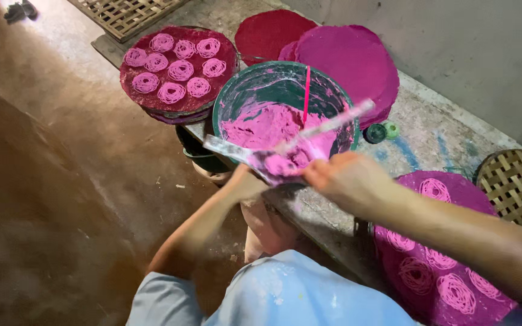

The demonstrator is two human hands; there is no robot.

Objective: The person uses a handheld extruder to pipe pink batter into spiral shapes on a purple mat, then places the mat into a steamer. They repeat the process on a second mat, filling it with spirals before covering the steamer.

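A green bucket (pixel 232 99) half full of pink dough (pixel 261 124) stands on a concrete ledge. My left hand (pixel 246 181) holds a metal press tool (pixel 228 149) by its lower end, its cup loaded with pink dough (pixel 280 164). My right hand (pixel 342 178) grips a long dough-smeared spatula (pixel 333 124) that reaches over the bucket rim. A thin pink stick (pixel 306 93) stands in the bucket.
A round tray (pixel 222 51) with several pink dough spirals lies at upper left. Stacked pink and red round mats (pixel 351 57) rest behind the bucket. Another pink mat with spirals (pixel 454 278) lies at lower right beside a woven basket (pixel 518 184). Two small green caps (pixel 382 131) sit on the ledge.
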